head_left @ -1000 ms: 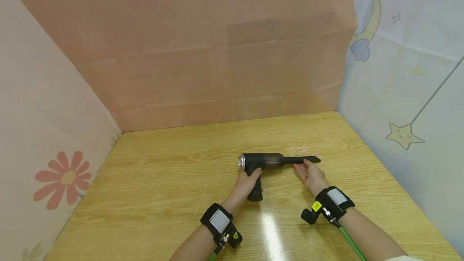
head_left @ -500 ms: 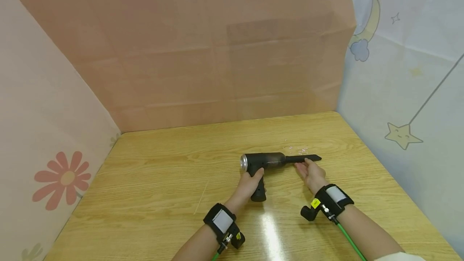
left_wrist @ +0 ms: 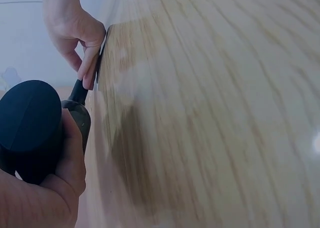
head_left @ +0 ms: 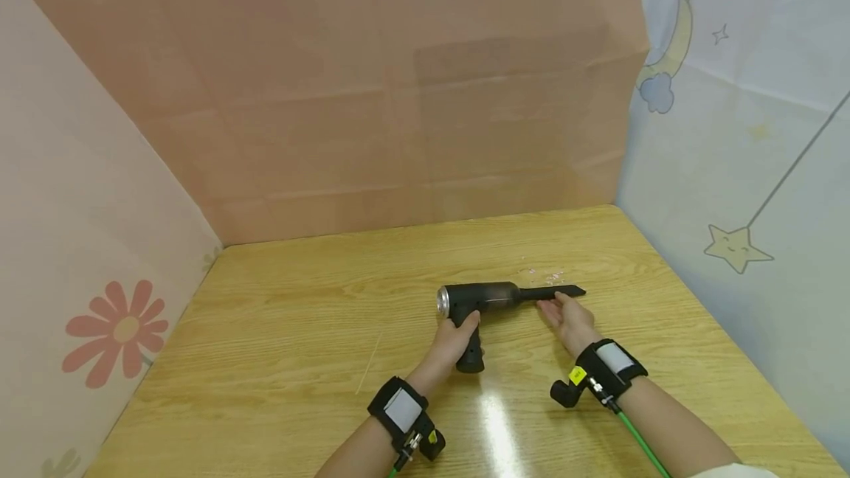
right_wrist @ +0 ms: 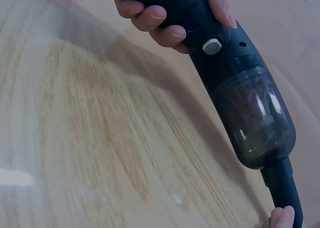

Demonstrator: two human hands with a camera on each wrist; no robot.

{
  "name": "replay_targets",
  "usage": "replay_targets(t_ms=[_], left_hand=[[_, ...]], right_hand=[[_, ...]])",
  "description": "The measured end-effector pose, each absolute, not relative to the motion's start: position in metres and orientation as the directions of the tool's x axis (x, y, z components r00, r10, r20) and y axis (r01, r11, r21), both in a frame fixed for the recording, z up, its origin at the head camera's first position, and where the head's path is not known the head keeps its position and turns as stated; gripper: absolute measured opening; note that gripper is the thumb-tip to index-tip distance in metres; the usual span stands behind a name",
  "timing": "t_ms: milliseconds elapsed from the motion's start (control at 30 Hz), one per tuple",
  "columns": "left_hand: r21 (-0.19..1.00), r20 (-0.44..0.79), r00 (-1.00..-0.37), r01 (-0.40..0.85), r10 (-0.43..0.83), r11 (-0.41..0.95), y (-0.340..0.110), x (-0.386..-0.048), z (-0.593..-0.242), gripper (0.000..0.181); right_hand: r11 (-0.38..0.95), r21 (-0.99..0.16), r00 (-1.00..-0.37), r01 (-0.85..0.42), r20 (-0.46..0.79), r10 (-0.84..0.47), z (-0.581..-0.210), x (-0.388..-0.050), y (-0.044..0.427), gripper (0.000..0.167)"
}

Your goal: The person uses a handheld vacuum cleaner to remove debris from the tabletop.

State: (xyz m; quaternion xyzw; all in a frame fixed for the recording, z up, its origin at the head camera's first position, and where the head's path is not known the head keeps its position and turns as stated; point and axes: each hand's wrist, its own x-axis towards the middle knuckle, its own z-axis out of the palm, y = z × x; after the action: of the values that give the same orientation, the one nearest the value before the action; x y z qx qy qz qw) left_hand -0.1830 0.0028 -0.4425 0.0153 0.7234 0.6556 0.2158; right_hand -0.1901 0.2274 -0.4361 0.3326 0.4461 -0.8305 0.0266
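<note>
A black handheld vacuum cleaner [head_left: 481, 295] lies across my view just above the table, its silver-rimmed back end to the left. My left hand [head_left: 450, 341] grips its handle, thumb near the top; in the right wrist view, fingers [right_wrist: 152, 19] curl round the handle beside a pale button [right_wrist: 212, 46]. Forward of that sits a see-through dust cup [right_wrist: 257, 120]. The slim black nozzle [head_left: 539, 293] points right, and my right hand [head_left: 572, 321] pinches it near the tip. Small pinkish scraps [head_left: 554, 276] are scattered on the table just beyond the nozzle.
The wood-grain table [head_left: 299, 301] carries a thin pale stick [head_left: 368, 364] left of my left hand. A brown sheet [head_left: 299, 94] closes off the back, with printed panels at the left [head_left: 80, 205] and right [head_left: 717, 168]. Green cables [head_left: 640, 442] trail from the wrist bands.
The vacuum cleaner and my left hand shift slightly right, then back left. My right hand keeps its hold on the nozzle with little movement. The scraps look much the same.
</note>
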Motion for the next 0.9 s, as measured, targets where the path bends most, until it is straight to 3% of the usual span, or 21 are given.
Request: replay_targets(t_ms=[333, 667, 900], left_hand=[[0.938, -0.334, -0.896, -0.286, 0.291, 0.198, -0.011, -0.186, -0.433, 0.048], [0.940, -0.332, -0.896, -0.287, 0.295, 0.185, -0.004, -0.185, -0.431, 0.043], [0.945, -0.320, -0.894, -0.277, 0.313, 0.176, 0.002, -0.186, -0.435, 0.044]], right_hand=[[-0.608, -0.712, -0.783, 0.350, -0.579, 0.228, -0.434, -0.193, 0.216, 0.051], [-0.631, -0.704, -0.783, 0.326, -0.575, 0.238, -0.436, -0.192, 0.222, 0.015], [-0.630, -0.702, -0.789, 0.332, -0.573, 0.221, -0.435, -0.190, 0.229, 0.015]])
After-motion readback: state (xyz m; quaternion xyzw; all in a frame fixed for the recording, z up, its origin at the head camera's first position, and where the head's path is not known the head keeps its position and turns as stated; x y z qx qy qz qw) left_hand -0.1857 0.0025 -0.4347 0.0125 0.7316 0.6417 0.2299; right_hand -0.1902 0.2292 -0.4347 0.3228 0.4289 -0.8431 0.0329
